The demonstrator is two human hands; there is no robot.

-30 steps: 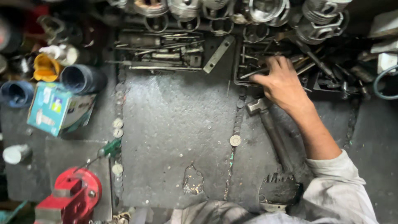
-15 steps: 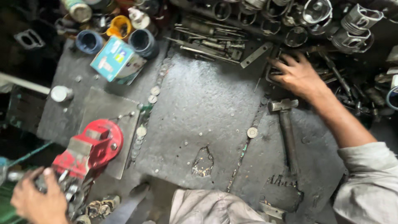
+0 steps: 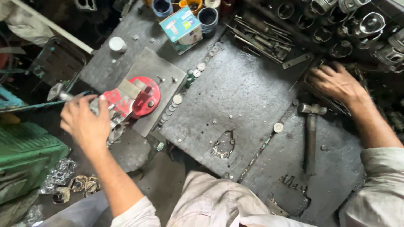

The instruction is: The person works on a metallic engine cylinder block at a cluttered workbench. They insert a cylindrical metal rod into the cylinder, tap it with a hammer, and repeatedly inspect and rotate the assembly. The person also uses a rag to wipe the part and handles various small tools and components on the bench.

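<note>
A dark, greasy metal workbench (image 3: pixel 244 96) fills the head view. My left hand (image 3: pixel 86 122) is at the left, closed around a metal part at the jaws of a red bench vise (image 3: pixel 136 97). My right hand (image 3: pixel 336 83) rests fingers-down on a pile of tools and metal parts at the far right of the bench; what it touches is hidden under the palm. A steel hammer (image 3: pixel 310 134) lies on the bench just below my right hand, head away from me.
Wrenches and sockets (image 3: pixel 263 38) lie at the back, pistons and rings (image 3: pixel 357 21) at the back right. A teal box (image 3: pixel 183 27) and cans stand at the back. Coin-like discs (image 3: pixel 174 105) line a seam. A green crate (image 3: pixel 25 159) sits left.
The view has swung left. My left hand has come up from the lower left and closed on the part at the red vise. My right hand stays on the tool pile.
</note>
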